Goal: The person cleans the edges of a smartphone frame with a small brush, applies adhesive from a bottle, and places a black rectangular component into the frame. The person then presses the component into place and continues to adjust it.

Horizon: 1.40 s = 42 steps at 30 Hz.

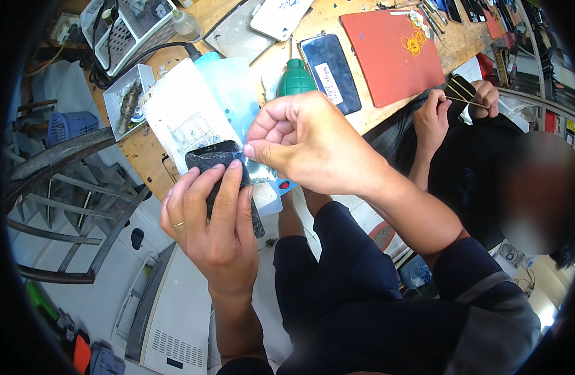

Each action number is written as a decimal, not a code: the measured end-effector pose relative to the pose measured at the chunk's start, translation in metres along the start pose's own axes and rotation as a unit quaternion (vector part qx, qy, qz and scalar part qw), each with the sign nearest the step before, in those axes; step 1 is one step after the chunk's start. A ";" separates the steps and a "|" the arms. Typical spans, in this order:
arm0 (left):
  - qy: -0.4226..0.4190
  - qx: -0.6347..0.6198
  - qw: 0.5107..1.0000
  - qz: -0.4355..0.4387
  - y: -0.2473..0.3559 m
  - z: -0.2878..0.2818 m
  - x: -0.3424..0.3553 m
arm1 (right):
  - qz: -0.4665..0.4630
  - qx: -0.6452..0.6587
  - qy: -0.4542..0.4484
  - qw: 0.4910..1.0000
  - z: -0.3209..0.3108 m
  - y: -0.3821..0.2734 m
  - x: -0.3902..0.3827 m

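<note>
My left hand, a ring on one finger, presses its fingertips on a dark phone screen and holds it. The screen's surface looks scuffed or covered with torn film; a dark strip shows below my fingers. My right hand is closed in a pinch at the screen's right edge, on a thin clear film that hangs by its fingertips. Under the screen lie a white board with a printed diagram and a pale blue translucent sheet. My palms hide part of the phone screen.
On the wooden bench are a green squeeze bulb, a dark phone with a paper label, a red mat with yellow rubber bands, and a white tray. At right, another person's hands hold a phone wrapped with bands.
</note>
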<state>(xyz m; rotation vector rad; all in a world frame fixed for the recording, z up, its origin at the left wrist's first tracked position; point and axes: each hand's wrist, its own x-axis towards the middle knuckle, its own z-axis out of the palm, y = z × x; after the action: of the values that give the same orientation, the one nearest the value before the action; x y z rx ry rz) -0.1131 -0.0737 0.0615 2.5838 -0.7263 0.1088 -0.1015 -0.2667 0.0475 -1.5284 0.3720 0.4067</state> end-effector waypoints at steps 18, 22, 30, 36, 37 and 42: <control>-0.015 0.021 1.000 0.002 -0.006 -0.001 0.001 | 0.002 -0.018 -0.022 1.000 -0.001 -0.009 0.006; -0.007 0.022 1.000 0.003 -0.005 0.000 0.001 | 0.017 -0.013 -0.018 1.000 -0.002 -0.009 0.006; 0.010 -0.005 1.000 -0.011 -0.005 0.003 0.002 | 0.011 0.003 -0.006 1.000 -0.008 -0.011 0.000; -0.004 -0.027 1.000 -0.008 -0.005 0.000 0.003 | 0.007 0.010 -0.013 1.000 -0.002 -0.009 -0.001; -0.007 -0.026 1.000 -0.008 -0.005 -0.001 0.003 | 0.012 0.008 -0.012 1.000 -0.002 -0.009 -0.001; -0.015 -0.004 1.000 -0.001 -0.005 -0.003 0.003 | 0.023 -0.001 -0.002 1.000 -0.004 -0.012 -0.002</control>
<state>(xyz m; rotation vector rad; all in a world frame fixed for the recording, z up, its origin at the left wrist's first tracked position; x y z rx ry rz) -0.1082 -0.0698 0.0623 2.5842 -0.7347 0.0663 -0.0972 -0.2703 0.0591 -1.5239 0.4047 0.4457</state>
